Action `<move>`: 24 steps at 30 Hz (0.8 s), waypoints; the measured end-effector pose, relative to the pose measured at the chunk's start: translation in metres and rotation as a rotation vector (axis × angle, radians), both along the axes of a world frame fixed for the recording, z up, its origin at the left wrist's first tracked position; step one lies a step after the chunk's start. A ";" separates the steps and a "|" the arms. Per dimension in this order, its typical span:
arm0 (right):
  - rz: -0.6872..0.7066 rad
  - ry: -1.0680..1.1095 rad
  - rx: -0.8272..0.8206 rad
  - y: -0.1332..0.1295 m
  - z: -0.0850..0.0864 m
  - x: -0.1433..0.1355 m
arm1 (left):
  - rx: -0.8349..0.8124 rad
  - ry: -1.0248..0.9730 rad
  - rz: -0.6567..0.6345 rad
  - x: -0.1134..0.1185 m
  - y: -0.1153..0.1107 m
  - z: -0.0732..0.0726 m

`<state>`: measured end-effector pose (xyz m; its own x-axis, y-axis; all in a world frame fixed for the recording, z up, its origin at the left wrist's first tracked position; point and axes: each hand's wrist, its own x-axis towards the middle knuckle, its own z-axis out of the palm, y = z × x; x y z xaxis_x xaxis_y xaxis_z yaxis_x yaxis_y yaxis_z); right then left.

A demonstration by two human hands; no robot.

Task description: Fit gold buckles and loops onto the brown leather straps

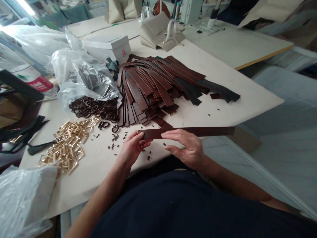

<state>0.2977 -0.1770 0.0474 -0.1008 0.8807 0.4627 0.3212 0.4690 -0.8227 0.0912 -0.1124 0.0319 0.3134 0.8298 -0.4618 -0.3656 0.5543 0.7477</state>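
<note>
Left hand (132,145): thumb and fingers pinch one end of a long, flat, dark brown leather-like strip (213,131). Right hand (189,147): thumb and fingers stand apart, fingers across the strip's front; whether they press on it cannot be told. The strip is raised over the near edge of the cream tabletop (247,96). Beyond lies a heap of brown and black strips (151,79); gold-coloured rectangular metal frames (70,143) lie left.

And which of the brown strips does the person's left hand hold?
The single strip nearest the camera, running sideways with one end in the left hand; the other brown strips lie heaped on the table.
</note>
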 end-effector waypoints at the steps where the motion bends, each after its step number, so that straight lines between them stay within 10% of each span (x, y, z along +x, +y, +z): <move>1: -0.058 -0.104 0.086 0.006 0.000 -0.002 | -0.003 -0.008 0.005 -0.001 -0.002 0.000; 24: 0.059 -0.656 0.282 0.050 -0.025 -0.037 | 0.261 0.092 0.108 -0.022 -0.025 -0.013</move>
<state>0.2604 -0.1270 0.0227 -0.4802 0.7208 0.4999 0.6756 0.6674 -0.3133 0.0693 -0.1378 0.0189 0.1838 0.9505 -0.2505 -0.3362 0.3003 0.8927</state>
